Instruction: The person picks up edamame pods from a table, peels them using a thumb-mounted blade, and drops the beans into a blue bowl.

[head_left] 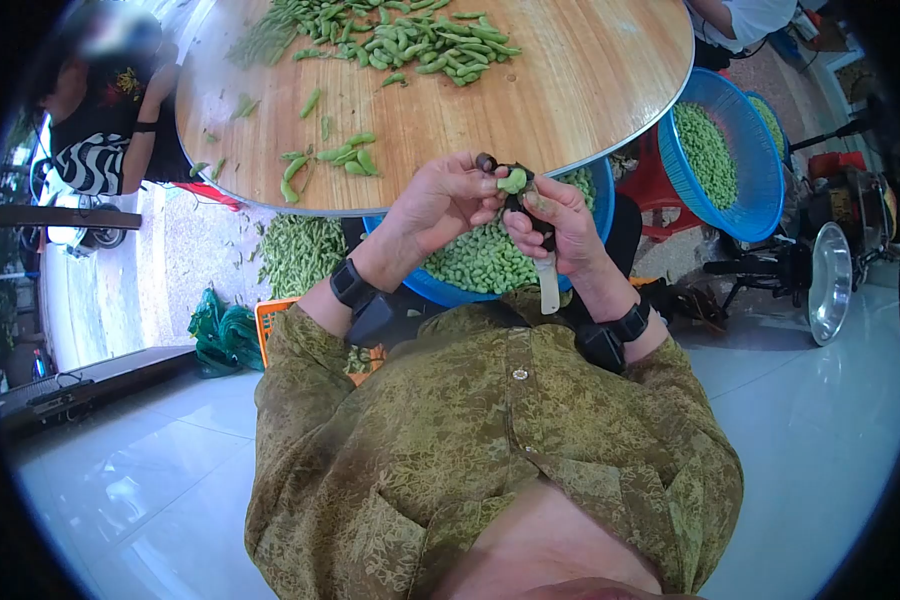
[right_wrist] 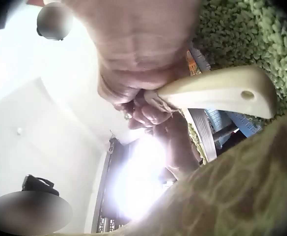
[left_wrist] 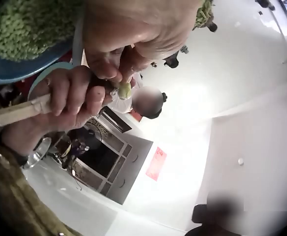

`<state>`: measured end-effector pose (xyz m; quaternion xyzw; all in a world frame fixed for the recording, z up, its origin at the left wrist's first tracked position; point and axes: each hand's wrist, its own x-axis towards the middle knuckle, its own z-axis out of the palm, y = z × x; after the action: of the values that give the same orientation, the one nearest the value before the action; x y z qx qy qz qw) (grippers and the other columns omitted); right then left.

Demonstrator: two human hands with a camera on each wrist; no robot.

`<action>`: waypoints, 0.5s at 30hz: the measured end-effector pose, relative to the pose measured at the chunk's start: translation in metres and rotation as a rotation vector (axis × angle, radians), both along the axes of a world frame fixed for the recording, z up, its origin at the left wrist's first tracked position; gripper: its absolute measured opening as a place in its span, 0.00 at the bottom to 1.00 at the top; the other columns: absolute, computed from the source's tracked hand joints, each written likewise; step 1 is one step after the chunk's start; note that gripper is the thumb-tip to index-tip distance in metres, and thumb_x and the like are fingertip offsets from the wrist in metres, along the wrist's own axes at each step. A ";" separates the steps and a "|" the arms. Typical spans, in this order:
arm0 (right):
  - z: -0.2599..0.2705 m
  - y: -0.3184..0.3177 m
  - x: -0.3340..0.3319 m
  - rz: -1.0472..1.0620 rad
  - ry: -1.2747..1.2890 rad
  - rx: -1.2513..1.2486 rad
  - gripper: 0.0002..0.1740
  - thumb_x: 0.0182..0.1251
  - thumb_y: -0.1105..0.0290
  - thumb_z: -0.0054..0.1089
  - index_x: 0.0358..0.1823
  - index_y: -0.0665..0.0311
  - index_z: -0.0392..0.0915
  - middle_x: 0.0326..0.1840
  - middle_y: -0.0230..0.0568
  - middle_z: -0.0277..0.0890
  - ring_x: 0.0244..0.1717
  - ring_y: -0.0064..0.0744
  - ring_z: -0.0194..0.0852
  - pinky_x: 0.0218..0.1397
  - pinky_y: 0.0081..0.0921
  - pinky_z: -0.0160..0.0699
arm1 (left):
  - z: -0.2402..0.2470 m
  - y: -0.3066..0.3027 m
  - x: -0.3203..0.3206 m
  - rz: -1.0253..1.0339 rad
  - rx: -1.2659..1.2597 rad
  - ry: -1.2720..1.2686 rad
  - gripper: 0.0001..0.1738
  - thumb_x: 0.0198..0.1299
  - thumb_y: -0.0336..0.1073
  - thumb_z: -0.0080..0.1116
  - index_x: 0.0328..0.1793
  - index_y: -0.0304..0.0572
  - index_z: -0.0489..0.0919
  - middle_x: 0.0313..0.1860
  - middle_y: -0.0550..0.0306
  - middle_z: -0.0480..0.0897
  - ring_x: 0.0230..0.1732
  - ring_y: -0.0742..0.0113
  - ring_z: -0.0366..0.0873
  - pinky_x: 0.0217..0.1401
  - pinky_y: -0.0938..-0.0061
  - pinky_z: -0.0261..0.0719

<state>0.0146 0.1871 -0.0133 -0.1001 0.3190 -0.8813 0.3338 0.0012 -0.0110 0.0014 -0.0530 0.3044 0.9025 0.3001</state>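
Note:
Over a blue basin (head_left: 380, 222) of shelled green beans (head_left: 480, 262), my two hands meet close together. My left hand (head_left: 440, 200) pinches a small pale green bean pod (head_left: 513, 181) between thumb and fingers. My right hand (head_left: 568, 225) grips a tool by its cream handle (right_wrist: 222, 91), which has a hole near its end and sticks out below the fist. The tool's working end is hidden among the fingers. Dark wrapping (head_left: 486, 162) shows at the fingertips. In the left wrist view the pod shows right at the fingertips of both hands.
Ahead, a round wooden table (head_left: 590, 90) bears a heap of pods (head_left: 430, 45) and a few loose ones (head_left: 350, 155). More pods (head_left: 305, 255) lie below at left, near an orange crate (head_left: 265, 325). A second blue basin (head_left: 675, 165) of beans stands at right. A person (head_left: 100, 120) sits at left.

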 end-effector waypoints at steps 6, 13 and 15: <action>0.003 -0.004 -0.001 -0.114 -0.139 0.027 0.17 0.73 0.70 0.51 0.60 0.67 0.71 0.31 0.37 0.73 0.21 0.17 0.62 0.17 0.12 0.59 | 0.012 0.012 0.010 0.157 -0.757 0.424 0.07 0.58 0.25 0.61 0.41 0.37 0.76 0.33 0.54 0.83 0.29 0.68 0.79 0.26 0.76 0.74; 0.000 -0.014 -0.001 -0.123 -0.255 -0.036 0.14 0.73 0.68 0.50 0.55 0.66 0.72 0.32 0.37 0.73 0.22 0.18 0.64 0.17 0.12 0.60 | -0.002 0.008 0.012 0.429 -1.615 1.516 0.09 0.53 0.28 0.62 0.39 0.35 0.75 0.26 0.49 0.79 0.30 0.51 0.79 0.30 0.65 0.77; -0.001 -0.015 0.001 -0.130 -0.214 0.012 0.13 0.73 0.68 0.50 0.55 0.65 0.72 0.32 0.36 0.73 0.22 0.17 0.63 0.17 0.11 0.60 | -0.003 0.006 0.011 0.437 -1.558 1.492 0.08 0.54 0.28 0.61 0.40 0.35 0.77 0.26 0.48 0.79 0.28 0.53 0.79 0.29 0.66 0.77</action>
<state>0.0160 0.1720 -0.0146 0.0174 0.2927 -0.9048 0.3088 0.0123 -0.0046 -0.0013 0.2779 0.8794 0.3022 -0.2411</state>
